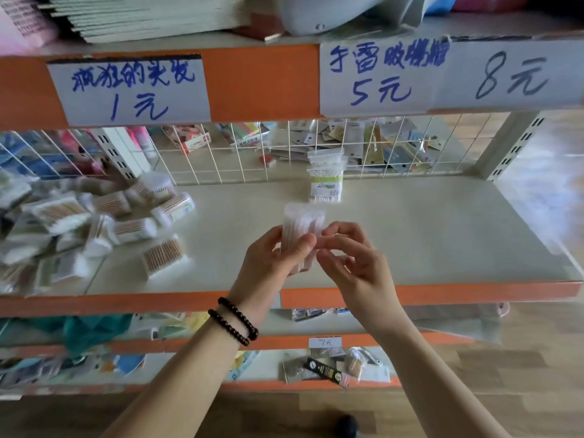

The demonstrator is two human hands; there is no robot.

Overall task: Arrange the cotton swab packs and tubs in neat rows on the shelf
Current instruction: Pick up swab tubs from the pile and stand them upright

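I hold one clear cotton swab pack point(302, 230) upright over the front middle of the shelf point(410, 235). My left hand point(271, 257) has its fingers curled round the lower part of the pack, with the thumb across the front. My right hand point(350, 257) touches the right side of the pack; the thumb and the first finger pinch its edge, and the other fingers are loosely bent. The picture is a little blurred here, so I cannot tell more of the grip.

One other pack with a green label point(326, 177) stands near the back wire grid point(221, 162), just behind my hands and a little to the right. The pile of tubs and packs point(104, 226) lies in disorder on the left part of the shelf, apart from my hands. The right half of the shelf is bare up to the orange front edge point(442, 294) and the right post point(512, 147).
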